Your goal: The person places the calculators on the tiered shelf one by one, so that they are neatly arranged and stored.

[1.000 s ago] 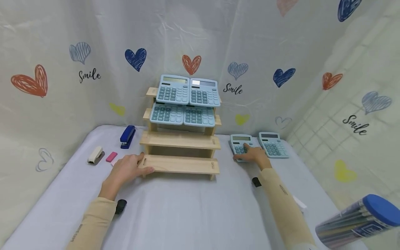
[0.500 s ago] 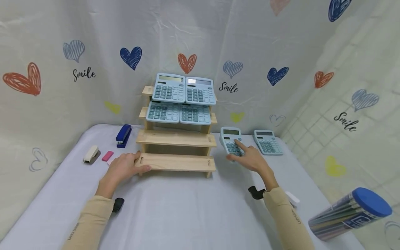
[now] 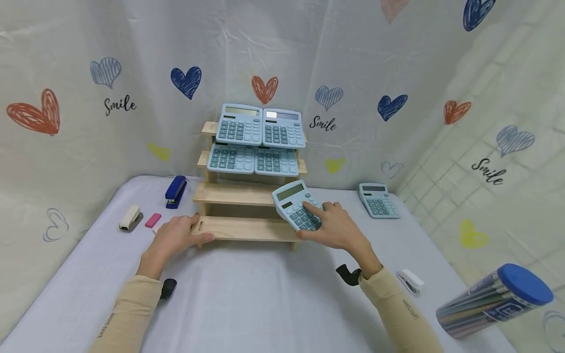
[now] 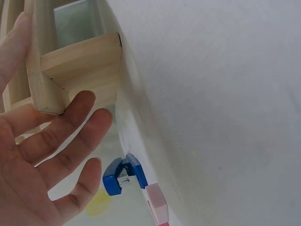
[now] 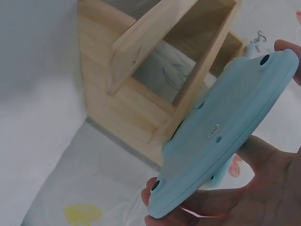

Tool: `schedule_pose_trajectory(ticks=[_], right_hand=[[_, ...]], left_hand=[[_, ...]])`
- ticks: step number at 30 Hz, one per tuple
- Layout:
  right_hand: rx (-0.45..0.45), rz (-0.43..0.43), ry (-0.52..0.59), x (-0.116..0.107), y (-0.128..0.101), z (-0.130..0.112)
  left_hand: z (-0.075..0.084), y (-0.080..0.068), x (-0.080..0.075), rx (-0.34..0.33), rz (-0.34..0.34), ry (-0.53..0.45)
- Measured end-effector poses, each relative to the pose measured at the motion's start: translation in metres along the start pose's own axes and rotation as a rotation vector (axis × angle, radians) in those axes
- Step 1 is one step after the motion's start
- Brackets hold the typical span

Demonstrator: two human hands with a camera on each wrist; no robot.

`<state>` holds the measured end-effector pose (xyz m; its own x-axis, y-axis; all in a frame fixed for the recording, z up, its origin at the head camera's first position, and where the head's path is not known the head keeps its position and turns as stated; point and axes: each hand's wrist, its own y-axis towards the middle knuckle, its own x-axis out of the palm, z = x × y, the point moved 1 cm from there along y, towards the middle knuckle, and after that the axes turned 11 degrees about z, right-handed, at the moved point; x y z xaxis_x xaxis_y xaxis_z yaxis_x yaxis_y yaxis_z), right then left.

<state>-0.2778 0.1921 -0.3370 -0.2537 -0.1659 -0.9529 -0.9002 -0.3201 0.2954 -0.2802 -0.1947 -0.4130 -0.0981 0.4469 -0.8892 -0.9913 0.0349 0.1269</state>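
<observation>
My right hand (image 3: pixel 337 226) grips a light blue calculator (image 3: pixel 289 197) by its edges, index finger lying over the keys. The calculator is tilted and overlaps the right ends of the two lower steps in the head view; its underside (image 5: pixel 211 132) faces the right wrist camera. My left hand (image 3: pixel 176 239) holds the left end of the lowest step of a wooden tiered stand (image 3: pixel 243 228), thumb on one side and index finger on the other, the remaining fingers spread (image 4: pixel 61 155). Two calculators (image 3: pixel 256 126) stand on the top tier and two more (image 3: pixel 253 159) on the tier below.
Another calculator (image 3: pixel 378 201) lies at the back right. Left of the stand are a blue stapler (image 3: pixel 175 191), a white stapler (image 3: pixel 131 218) and a pink eraser (image 3: pixel 153 220). A white stapler (image 3: pixel 410 282) and a pencil tub with blue lid (image 3: pixel 494 301) sit at right.
My right hand has lifted the calculator off the table at right and carried it left to the stand. The left hand keeps its hold on the lowest step.
</observation>
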Motion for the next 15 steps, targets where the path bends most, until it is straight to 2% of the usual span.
schedule_pose_trajectory(ticks=[8,15], right_hand=[[-0.069,0.068,-0.047,0.014,0.029,-0.031],[0.039,0.079,-0.044,0.034,0.055,-0.059]], left_hand=[[-0.002,0.003,-0.001,0.000,0.006,0.011],[-0.002,0.002,0.002,0.003,0.003,-0.003]])
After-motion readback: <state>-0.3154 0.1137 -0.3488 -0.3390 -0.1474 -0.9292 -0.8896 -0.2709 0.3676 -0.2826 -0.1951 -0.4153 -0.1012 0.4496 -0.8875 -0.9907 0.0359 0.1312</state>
